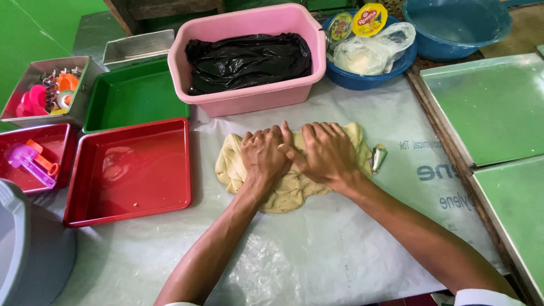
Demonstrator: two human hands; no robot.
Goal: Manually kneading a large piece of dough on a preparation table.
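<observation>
A flattened lump of pale yellow dough (289, 190) lies on a clear plastic sheet (317, 255) spread over the table. My left hand (263, 153) and my right hand (326, 153) lie side by side on top of the dough, palms down, fingers spread and pointing away from me, thumbs touching. Neither hand grips anything. A small shiny metal cone (378, 157) lies on the sheet just right of the dough, close to my right hand.
A pink tub (249, 99) lined with black plastic stands behind the dough. Left are red trays (127, 209), a green tray (133, 96) and a metal box of cutters (45, 93). Blue bowls (368, 79) sit at the back right. Green-lined baking sheets (493, 107) fill the right side.
</observation>
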